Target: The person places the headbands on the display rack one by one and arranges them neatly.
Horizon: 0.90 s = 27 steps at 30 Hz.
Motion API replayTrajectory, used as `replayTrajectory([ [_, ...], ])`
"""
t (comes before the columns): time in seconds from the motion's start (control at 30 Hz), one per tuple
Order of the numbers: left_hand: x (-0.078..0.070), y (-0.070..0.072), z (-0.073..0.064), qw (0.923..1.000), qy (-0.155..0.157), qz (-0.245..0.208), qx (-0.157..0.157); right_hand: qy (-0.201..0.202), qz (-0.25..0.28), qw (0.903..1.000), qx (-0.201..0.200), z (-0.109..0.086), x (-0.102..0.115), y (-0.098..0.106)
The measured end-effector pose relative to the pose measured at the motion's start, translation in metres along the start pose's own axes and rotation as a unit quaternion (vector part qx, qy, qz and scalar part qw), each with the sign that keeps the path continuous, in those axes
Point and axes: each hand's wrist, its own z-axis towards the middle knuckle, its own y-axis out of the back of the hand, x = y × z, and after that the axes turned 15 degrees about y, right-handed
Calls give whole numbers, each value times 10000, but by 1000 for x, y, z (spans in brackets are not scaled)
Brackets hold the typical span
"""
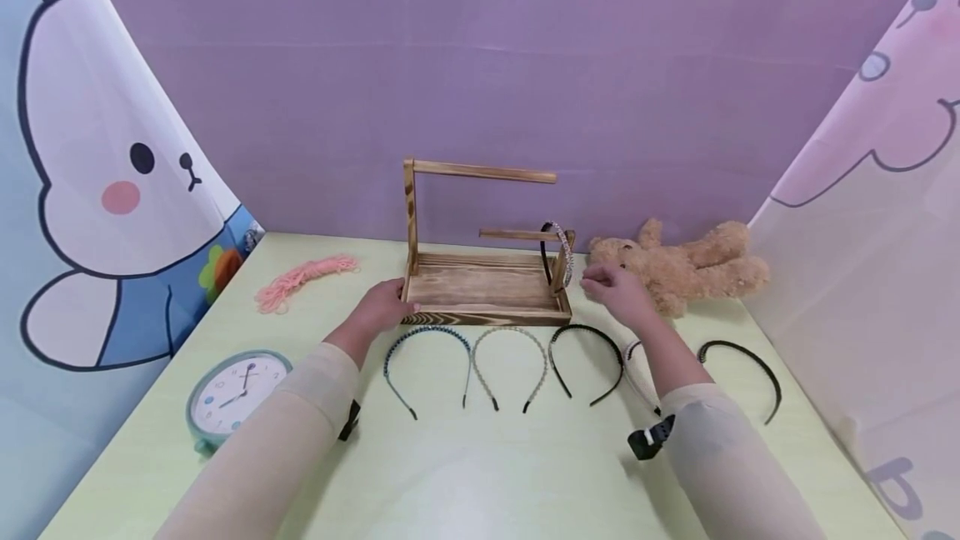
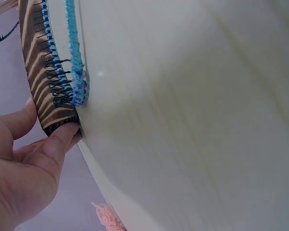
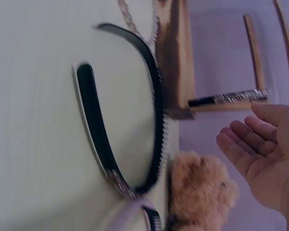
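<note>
A wooden display rack (image 1: 480,283) with a tray base and two horizontal bars stands at the back of the table. My left hand (image 1: 378,308) grips the left front corner of its base; in the left wrist view, thumb and fingers pinch the striped wooden edge (image 2: 41,82). From the lower bar hangs a glittery headband (image 1: 567,261), close to the right post. My right hand (image 1: 621,294) is just right of that headband, apart from it, with loosely bent fingers and an empty palm (image 3: 274,166). The contact under the left fingers is partly hidden.
Before the rack lie a blue headband (image 1: 427,330), a beaded pale one (image 1: 510,329), a black one (image 1: 592,329) and others farther right, one partly behind my right arm. A teddy bear (image 1: 686,269), pink yarn (image 1: 303,280) and a round clock (image 1: 236,390) lie around them.
</note>
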Motion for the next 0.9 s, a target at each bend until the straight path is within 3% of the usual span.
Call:
replayTrajectory([
  [0.17,0,1,-2,10000,-64,-30,25,-164,85,9998,32,-17,-5,26],
  [0.37,0,1,-2,9999,-71,107,-20,-352,-280,9988,193,-42,-13,58],
  [0.6,5,-1,0,9999,-75,129,-14,-705,-394,9965,220,-77,-39,78],
  [0.7,7,-2,1,9999,-9,149,-7,-999,-704,9917,392,-90,-52,83],
  [0.9,3,-2,1,9998,-136,162,-57,-1658,-1275,9733,945,-110,-72,98],
])
